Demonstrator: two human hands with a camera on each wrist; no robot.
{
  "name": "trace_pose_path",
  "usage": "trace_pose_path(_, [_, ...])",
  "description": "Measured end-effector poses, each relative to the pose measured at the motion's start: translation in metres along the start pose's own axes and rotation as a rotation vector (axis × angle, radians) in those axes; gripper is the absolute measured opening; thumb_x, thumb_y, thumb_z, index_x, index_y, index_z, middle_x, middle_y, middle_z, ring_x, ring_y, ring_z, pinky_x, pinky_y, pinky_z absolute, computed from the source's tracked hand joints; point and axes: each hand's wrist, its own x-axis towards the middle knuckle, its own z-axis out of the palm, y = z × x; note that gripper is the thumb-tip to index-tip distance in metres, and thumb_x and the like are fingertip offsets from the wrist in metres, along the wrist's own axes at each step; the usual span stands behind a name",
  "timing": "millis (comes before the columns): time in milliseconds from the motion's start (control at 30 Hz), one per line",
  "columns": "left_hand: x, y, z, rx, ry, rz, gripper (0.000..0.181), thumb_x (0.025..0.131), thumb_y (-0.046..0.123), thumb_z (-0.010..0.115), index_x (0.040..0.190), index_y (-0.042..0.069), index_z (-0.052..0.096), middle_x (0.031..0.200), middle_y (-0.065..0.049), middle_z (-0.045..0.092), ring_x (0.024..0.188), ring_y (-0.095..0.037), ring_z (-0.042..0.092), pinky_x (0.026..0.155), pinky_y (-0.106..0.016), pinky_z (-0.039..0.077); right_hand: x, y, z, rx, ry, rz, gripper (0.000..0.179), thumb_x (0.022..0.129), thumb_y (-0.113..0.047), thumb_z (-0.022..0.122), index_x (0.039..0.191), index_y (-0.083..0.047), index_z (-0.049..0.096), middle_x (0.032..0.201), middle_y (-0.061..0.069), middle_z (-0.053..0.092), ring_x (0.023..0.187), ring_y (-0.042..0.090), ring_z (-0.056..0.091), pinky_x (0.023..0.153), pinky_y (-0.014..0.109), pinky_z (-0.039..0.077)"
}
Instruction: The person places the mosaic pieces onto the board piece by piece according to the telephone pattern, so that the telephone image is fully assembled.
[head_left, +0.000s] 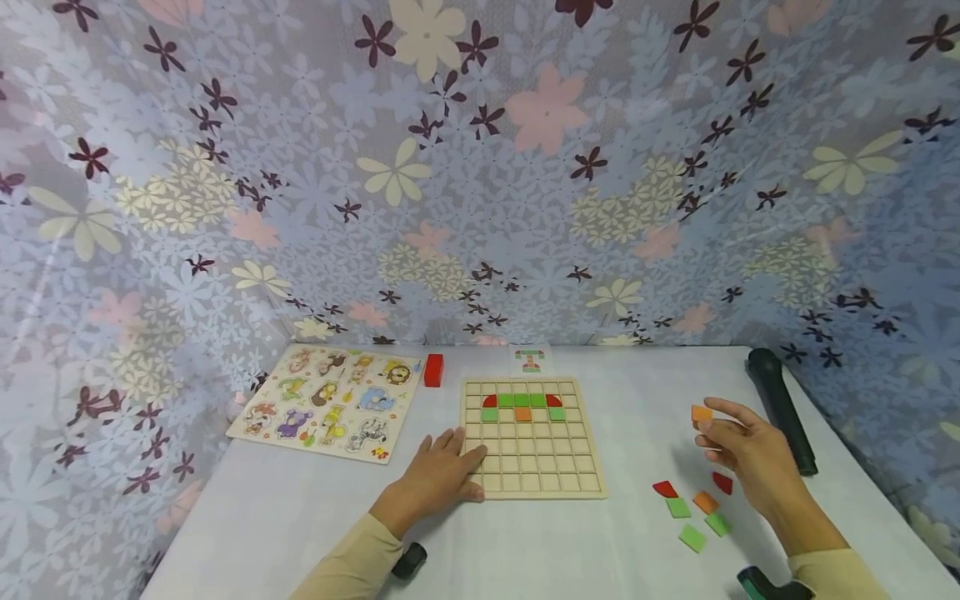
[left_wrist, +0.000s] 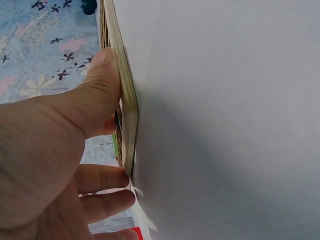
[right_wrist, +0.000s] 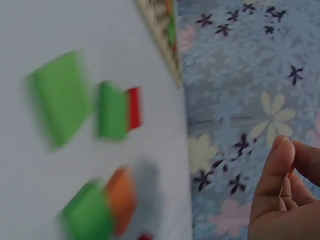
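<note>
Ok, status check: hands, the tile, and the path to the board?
Left hand flat, steadying grid board at its near-left corner. Right hand pinches orange tile, raised right of the board. Loose tiles beneath; nothing in between.

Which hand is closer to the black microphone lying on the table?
The right hand. It hovers just left of the microphone, pinching an orange tile. The left hand rests far off, on the wooden grid board.

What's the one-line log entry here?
left hand flat on grid board corner | right hand pinches orange tile above loose tiles
</note>
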Motion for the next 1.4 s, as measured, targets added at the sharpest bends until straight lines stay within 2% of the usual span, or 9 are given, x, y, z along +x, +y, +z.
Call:
trace_pose_path(100, [0.0,0.001,-0.001,0.003,-0.001,0.005,0.071,0.087,0.053,0.07,0.148,0.02,0.055,0.155,-0.026,0.043,0.144,-0.042,0.04,0.113,-0.064,0.034,0.011,-0.01,0.014,0.006,0.016,-0.025,0.035,0.096,-0.019,0.072,0.127,-0.023,0.057,0.099,-0.012,0.074,0.081,0.01,0.072,0.068,0.023,0.059])
trace_pose_path(267, [0.001,0.0,0.0,0.002,-0.008,-0.008,0.072,0.086,0.053,0.07,0.148,0.02,0.055,0.156,-0.026,0.042,0.145,-0.042,0.04,0.114,-0.064,0.033,0.03,-0.019,0.048,-0.081,-0.011,-0.025,0.037,0.095,-0.025,0.075,0.128,-0.021,0.059,0.098,-0.013,0.072,0.082,0.01,0.07,0.069,0.024,0.058])
trace_pose_path(500, [0.002,0.0,0.0,0.012,-0.011,-0.007,0.071,0.087,0.053,0.07,0.149,0.021,0.054,0.156,-0.025,0.042,0.145,-0.041,0.039,0.114,-0.064,0.033,0.051,-0.018,0.102,-0.168,-0.052,-0.029,0.04,0.093,-0.025,0.077,0.129,-0.015,0.062,0.098,-0.008,0.069,0.08,0.013,0.061,0.059,0.026,0.049])
trace_pose_path(733, [0.002,-0.001,0.002,0.015,-0.009,0.003,0.071,0.087,0.054,0.07,0.148,0.021,0.054,0.156,-0.025,0.042,0.144,-0.042,0.04,0.113,-0.065,0.034,0.064,-0.006,0.143,-0.207,-0.166,0.021,0.049,0.093,-0.013,0.073,0.137,0.0,0.057,0.095,-0.002,0.07,0.078,0.014,0.063,0.055,0.027,0.045])
trace_pose_path(867, [0.001,0.0,0.001,0.026,-0.001,0.009,0.071,0.087,0.054,0.07,0.148,0.021,0.054,0.155,-0.025,0.043,0.144,-0.042,0.041,0.112,-0.065,0.035,0.07,0.007,0.161,-0.241,-0.256,0.055,0.047,0.094,-0.009,0.069,0.137,0.002,0.055,0.092,0.007,0.07,0.073,0.02,0.056,0.055,0.032,0.038])
trace_pose_path(967, [0.001,0.0,0.001,0.04,0.005,0.01,0.071,0.086,0.054,0.07,0.147,0.021,0.055,0.154,-0.025,0.044,0.143,-0.042,0.042,0.111,-0.064,0.036,0.074,0.019,0.173,-0.305,-0.308,0.064,0.045,0.094,-0.01,0.07,0.134,0.002,0.056,0.094,0.011,0.07,0.075,0.022,0.056,0.059,0.033,0.042])
trace_pose_path(1133, [0.001,0.0,0.0,0.041,0.003,0.012,0.071,0.086,0.053,0.071,0.147,0.022,0.054,0.155,-0.025,0.044,0.143,-0.042,0.042,0.111,-0.064,0.037,0.075,0.035,0.189,-0.552,-0.358,-0.021,0.032,0.093,-0.009,0.07,0.123,0.0,0.065,0.095,0.008,0.067,0.081,0.021,0.063,0.07,0.033,0.052])
trace_pose_path(1267, [0.001,0.0,-0.001,0.033,0.001,0.012,0.07,0.086,0.053,0.071,0.147,0.022,0.055,0.155,-0.025,0.044,0.143,-0.042,0.042,0.111,-0.064,0.037,0.072,0.042,0.197,-0.712,-0.345,-0.085,0.024,0.09,-0.007,0.074,0.113,-0.004,0.069,0.088,0.004,0.065,0.076,0.017,0.058,0.067,0.032,0.049])
trace_pose_path(1400, [0.001,0.0,-0.001,0.036,0.005,0.012,0.07,0.086,0.053,0.071,0.146,0.022,0.056,0.154,-0.025,0.045,0.142,-0.042,0.043,0.111,-0.064,0.037,0.069,0.046,0.202,-0.768,-0.337,-0.116,0.023,0.087,-0.007,0.076,0.11,-0.006,0.071,0.086,0.002,0.064,0.075,0.016,0.056,0.067,0.033,0.048])
